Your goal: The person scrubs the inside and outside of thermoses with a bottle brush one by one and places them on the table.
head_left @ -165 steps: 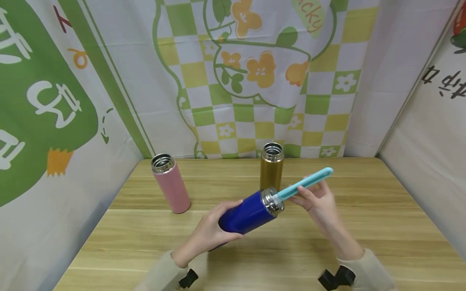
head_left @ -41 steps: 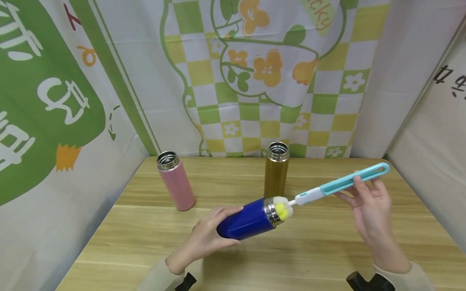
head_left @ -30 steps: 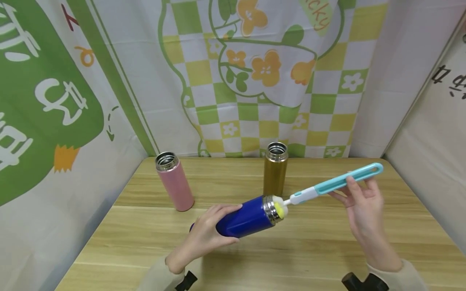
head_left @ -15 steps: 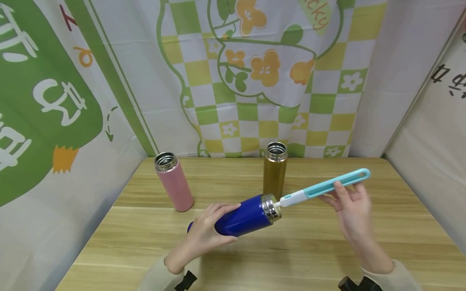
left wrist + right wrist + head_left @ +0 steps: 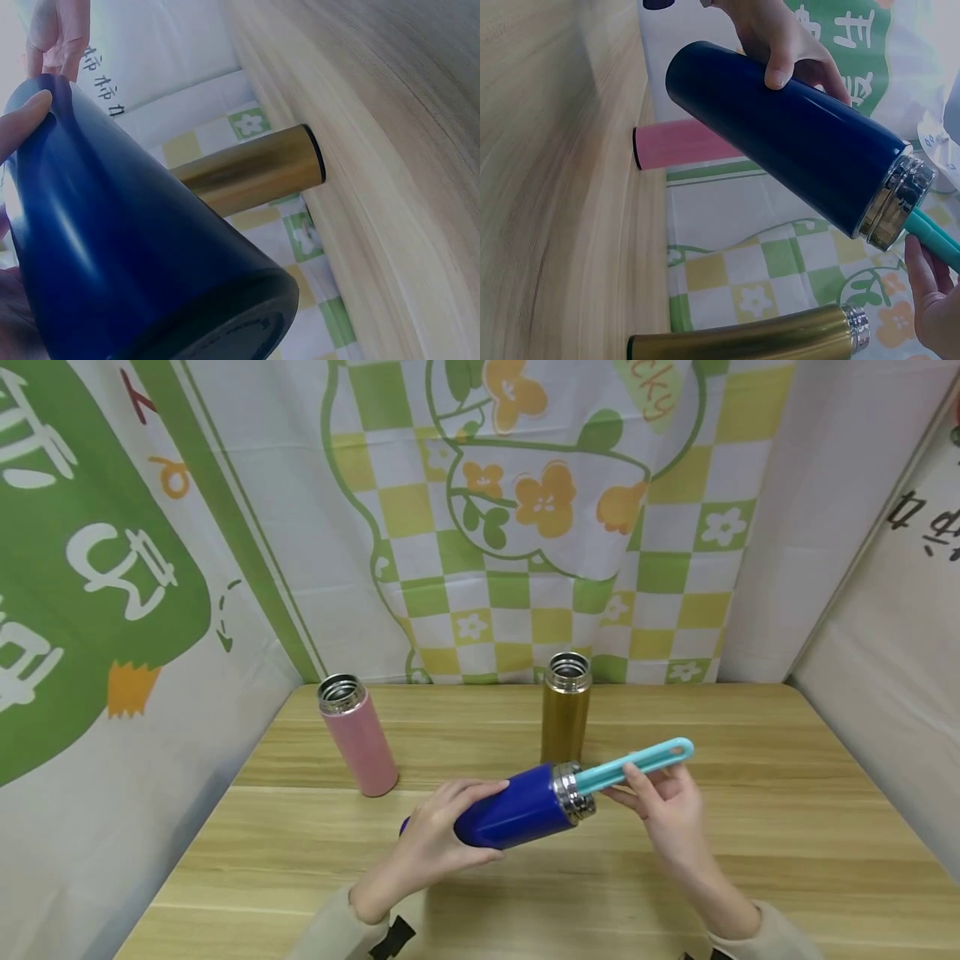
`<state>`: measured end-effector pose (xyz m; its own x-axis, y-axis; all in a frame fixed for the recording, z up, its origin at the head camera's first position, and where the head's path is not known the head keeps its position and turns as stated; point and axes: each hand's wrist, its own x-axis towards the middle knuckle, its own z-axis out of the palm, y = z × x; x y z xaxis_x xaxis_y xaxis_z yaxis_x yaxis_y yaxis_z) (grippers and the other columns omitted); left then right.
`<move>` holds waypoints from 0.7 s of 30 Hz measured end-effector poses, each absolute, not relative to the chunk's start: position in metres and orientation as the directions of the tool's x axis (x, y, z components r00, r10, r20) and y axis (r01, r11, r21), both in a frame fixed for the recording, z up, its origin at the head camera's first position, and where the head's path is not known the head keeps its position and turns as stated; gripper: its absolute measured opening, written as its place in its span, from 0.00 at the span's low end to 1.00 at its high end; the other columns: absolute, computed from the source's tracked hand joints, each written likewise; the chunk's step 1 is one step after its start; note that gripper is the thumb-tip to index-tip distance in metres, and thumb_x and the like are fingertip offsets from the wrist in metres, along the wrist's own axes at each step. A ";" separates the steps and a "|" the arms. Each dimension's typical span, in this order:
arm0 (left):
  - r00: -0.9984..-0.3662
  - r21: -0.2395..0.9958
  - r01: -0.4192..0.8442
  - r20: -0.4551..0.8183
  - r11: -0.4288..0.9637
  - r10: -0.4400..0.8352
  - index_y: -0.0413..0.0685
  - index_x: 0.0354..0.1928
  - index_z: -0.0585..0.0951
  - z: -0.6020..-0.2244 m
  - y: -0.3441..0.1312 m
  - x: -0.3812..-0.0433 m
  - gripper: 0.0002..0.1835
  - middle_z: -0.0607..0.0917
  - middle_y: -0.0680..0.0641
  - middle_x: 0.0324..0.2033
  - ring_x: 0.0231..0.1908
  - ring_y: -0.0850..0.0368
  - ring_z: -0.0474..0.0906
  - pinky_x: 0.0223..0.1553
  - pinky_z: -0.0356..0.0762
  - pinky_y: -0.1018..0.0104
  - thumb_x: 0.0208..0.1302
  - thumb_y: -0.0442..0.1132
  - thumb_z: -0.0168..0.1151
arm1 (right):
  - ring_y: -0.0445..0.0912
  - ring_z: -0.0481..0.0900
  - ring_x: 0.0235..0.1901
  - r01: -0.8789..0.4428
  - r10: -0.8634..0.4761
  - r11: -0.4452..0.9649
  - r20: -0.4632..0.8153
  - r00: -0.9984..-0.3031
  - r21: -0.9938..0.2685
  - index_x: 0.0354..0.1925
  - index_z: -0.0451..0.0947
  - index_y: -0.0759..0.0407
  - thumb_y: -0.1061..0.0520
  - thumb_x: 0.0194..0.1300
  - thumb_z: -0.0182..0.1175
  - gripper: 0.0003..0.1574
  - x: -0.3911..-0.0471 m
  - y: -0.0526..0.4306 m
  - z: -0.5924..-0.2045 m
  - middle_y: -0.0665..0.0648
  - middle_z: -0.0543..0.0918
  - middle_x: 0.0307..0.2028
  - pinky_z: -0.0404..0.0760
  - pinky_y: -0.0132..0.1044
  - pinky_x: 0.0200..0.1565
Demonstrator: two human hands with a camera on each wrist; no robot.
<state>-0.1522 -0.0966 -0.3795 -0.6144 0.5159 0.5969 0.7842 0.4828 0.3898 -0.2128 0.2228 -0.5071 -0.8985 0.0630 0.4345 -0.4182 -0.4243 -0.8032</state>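
Observation:
My left hand (image 5: 438,835) grips a blue thermos bottle (image 5: 517,810) around its body, tilted with its steel mouth toward the right. My right hand (image 5: 667,810) pinches the turquoise handle of a bottle brush (image 5: 637,764). The brush head and white neck are hidden inside the bottle, and the handle enters at the mouth. In the left wrist view the blue bottle's dark base (image 5: 240,322) faces the camera. The right wrist view shows the steel threaded rim (image 5: 896,202) with the handle at it, the right fingers close by.
A pink bottle (image 5: 360,739) without a lid stands at the left on the wooden table (image 5: 300,877). Behind the blue bottle's mouth stands a lidless gold bottle (image 5: 566,714). Printed cloth (image 5: 517,602) hangs around the table's back and sides.
Yellow-and-white brush sponge showed at the mouth about a second ago; since then my right hand has moved left, sliding the brush in until only the turquoise handle shows. The left hand still holds the bottle.

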 end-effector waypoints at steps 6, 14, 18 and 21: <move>-0.608 0.388 0.789 0.603 0.476 0.517 0.53 0.54 0.72 -0.380 -0.096 -0.153 0.41 0.78 0.50 0.43 0.44 0.55 0.73 0.41 0.74 0.57 0.29 0.44 0.77 | 0.67 0.71 0.44 -0.437 0.077 -0.415 0.447 -0.891 -0.798 0.55 0.57 0.70 0.72 0.61 0.47 0.23 -0.214 0.222 -0.509 0.75 0.70 0.46 0.71 0.57 0.43; -0.626 0.400 0.775 0.593 0.489 0.507 0.54 0.54 0.72 -0.380 -0.099 -0.153 0.41 0.77 0.50 0.44 0.45 0.55 0.73 0.42 0.74 0.57 0.29 0.44 0.77 | 0.66 0.74 0.41 -0.483 0.143 -0.481 0.478 -0.866 -0.731 0.53 0.59 0.72 0.74 0.61 0.44 0.20 -0.218 0.244 -0.491 0.73 0.73 0.44 0.71 0.59 0.41; -0.630 0.401 0.770 0.597 0.496 0.496 0.54 0.54 0.72 -0.382 -0.103 -0.153 0.41 0.77 0.51 0.44 0.45 0.55 0.73 0.42 0.73 0.57 0.28 0.44 0.77 | 0.59 0.78 0.38 -0.527 0.171 -0.488 0.516 -0.840 -0.696 0.49 0.61 0.74 0.74 0.61 0.45 0.17 -0.192 0.238 -0.432 0.69 0.76 0.40 0.74 0.54 0.39; -0.630 0.399 0.770 0.596 0.497 0.498 0.55 0.54 0.72 -0.383 -0.105 -0.152 0.42 0.77 0.51 0.44 0.45 0.55 0.72 0.41 0.73 0.57 0.28 0.43 0.77 | 0.51 0.80 0.35 -0.536 0.206 -0.490 0.506 -0.837 -0.687 0.44 0.65 0.72 0.71 0.60 0.49 0.12 -0.165 0.221 -0.381 0.63 0.79 0.35 0.77 0.47 0.38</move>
